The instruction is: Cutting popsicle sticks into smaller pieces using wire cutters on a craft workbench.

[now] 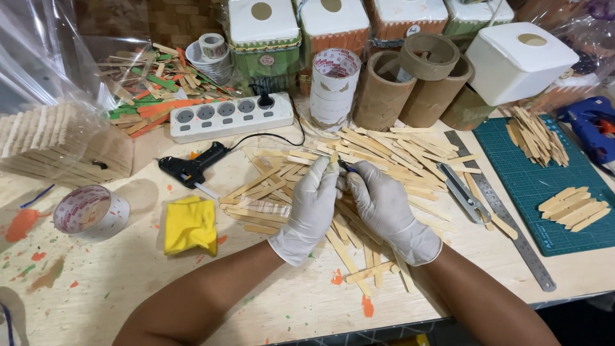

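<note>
Gloves on both: left hand (312, 204) pinches a wooden stick (334, 160) upright over the stick pile (378, 160), right hand (384, 198) grips a small dark blade (346, 167) against it. Fingertips sit close; one slip could cut the glove.

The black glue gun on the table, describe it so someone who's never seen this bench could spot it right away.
Start at the white power strip along the back of the wooden table. Just in front of it, left of the gloved left hand, lies the black plastic glue gun on its side. Unlike the blue glue gun at the far right, it rests beside a folded yellow cloth.
</note>
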